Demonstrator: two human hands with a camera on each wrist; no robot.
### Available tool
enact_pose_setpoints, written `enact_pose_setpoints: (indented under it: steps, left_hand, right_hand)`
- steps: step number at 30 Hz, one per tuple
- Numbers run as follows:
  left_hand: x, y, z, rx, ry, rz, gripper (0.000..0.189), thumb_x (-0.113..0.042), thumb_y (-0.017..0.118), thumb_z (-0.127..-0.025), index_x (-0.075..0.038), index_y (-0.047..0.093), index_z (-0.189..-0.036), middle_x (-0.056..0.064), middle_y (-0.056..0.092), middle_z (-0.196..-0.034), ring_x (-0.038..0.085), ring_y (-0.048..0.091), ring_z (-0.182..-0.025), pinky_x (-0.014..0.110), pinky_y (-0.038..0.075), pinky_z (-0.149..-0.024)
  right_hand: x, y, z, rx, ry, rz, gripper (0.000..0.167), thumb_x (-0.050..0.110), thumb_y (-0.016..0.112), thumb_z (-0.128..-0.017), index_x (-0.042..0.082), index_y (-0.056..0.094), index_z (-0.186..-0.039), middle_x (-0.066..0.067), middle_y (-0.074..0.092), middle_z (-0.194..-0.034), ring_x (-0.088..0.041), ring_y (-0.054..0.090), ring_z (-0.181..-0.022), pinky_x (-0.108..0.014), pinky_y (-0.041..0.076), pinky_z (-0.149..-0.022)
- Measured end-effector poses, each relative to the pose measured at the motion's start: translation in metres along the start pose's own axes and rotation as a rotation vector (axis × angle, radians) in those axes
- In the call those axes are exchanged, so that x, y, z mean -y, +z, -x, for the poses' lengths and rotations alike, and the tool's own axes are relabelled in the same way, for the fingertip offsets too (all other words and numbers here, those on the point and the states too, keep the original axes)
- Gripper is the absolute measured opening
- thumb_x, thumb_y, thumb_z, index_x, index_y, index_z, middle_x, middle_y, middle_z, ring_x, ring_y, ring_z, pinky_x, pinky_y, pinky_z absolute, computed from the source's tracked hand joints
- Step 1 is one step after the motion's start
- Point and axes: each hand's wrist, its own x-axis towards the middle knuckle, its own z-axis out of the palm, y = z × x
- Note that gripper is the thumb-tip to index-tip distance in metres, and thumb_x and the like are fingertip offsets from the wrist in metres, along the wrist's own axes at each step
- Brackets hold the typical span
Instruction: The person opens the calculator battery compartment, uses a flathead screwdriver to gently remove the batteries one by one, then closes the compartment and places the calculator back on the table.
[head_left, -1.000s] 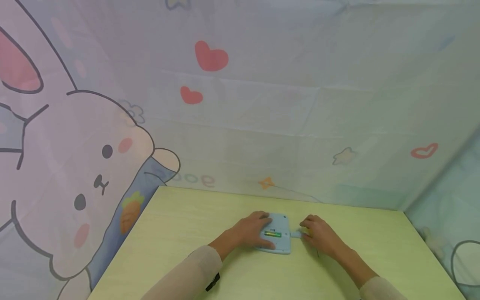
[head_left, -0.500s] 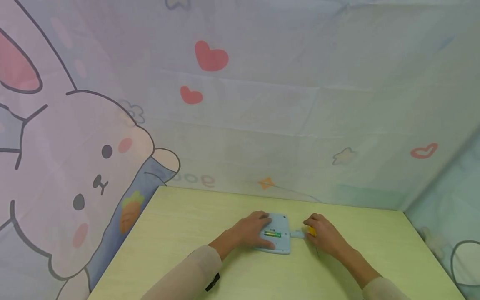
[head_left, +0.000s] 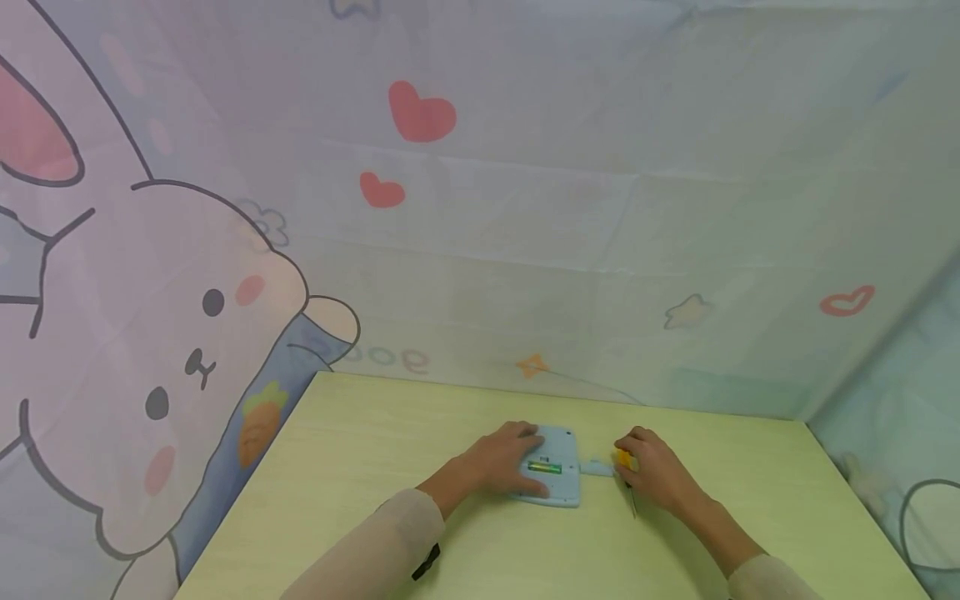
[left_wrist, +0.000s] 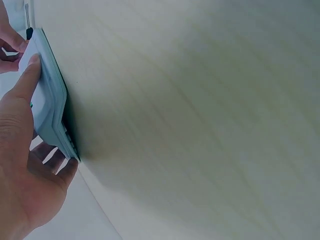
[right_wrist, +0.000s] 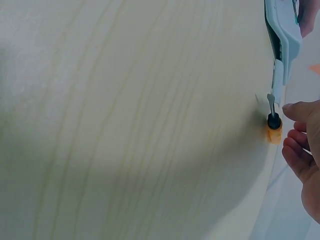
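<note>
Head view: left hand (head_left: 498, 461) wide-grips the blue gadget (head_left: 564, 450) toward the desk (head_left: 420, 417)'s far edge, right hand (head_left: 654, 471) half-curled at the screwdriver (head_left: 625, 457), can't tell if gripped, imo tool-handling step, careful fingers needed next.

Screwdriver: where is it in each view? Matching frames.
Head: screwdriver low, right of center, in the right hand.
Left wrist: screwdriver in the upper-left corner.
Right wrist: screwdriver near the right edge, mid-height.
Shared landmark: the pale-blue device, visible in all three.

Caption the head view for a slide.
Left hand holds a blue device, battery exposed; right hand at a screwdriver.
</note>
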Motion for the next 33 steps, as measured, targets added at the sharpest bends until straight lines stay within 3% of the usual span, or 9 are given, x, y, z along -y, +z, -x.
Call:
enact_pose_setpoints:
  steps: [9, 19, 29, 33]
  left_hand:
    - [0.000, 0.002, -0.002, 0.002, -0.001, -0.001, 0.094, -0.075, 0.070, -0.088, -0.022, 0.047, -0.162, 0.000, 0.038, -0.168, 0.021, 0.034, -0.154, 0.042, 0.042, -0.117]
    - [0.001, 0.003, -0.002, -0.009, 0.007, -0.005, 0.096, -0.077, 0.069, -0.087, -0.020, 0.048, -0.161, 0.001, 0.039, -0.167, 0.021, 0.036, -0.153, 0.041, 0.044, -0.115]
    - [0.000, 0.001, -0.001, -0.007, 0.005, 0.011, 0.095, -0.076, 0.070, -0.087, -0.020, 0.048, -0.161, 0.001, 0.039, -0.167, 0.021, 0.036, -0.153, 0.042, 0.044, -0.115]
    - [0.000, 0.000, 0.000, -0.005, 0.006, 0.010, 0.095, -0.076, 0.070, -0.087, -0.020, 0.048, -0.161, 0.002, 0.040, -0.167, 0.022, 0.037, -0.152, 0.042, 0.045, -0.114]
  right_hand:
    - [-0.005, 0.002, 0.002, 0.007, 0.022, -0.030, 0.031, 0.008, 0.087, -0.087, -0.006, 0.074, -0.111, -0.009, 0.064, -0.100, -0.025, 0.065, -0.088, -0.038, 0.059, -0.077]
    - [-0.013, 0.004, 0.003, 0.039, 0.093, -0.094, 0.028, 0.008, 0.084, -0.089, -0.006, 0.072, -0.110, -0.010, 0.065, -0.098, -0.030, 0.072, -0.090, -0.043, 0.062, -0.079]
    - [-0.011, 0.004, 0.001, 0.048, 0.139, -0.048, 0.024, 0.005, 0.086, -0.087, -0.005, 0.073, -0.105, -0.006, 0.066, -0.090, -0.018, 0.064, -0.080, -0.038, 0.058, -0.072]
    - [-0.010, 0.006, 0.002, 0.057, 0.161, -0.044, 0.025, 0.002, 0.084, -0.087, -0.008, 0.072, -0.106, -0.007, 0.067, -0.090, -0.020, 0.065, -0.080, -0.039, 0.059, -0.072]
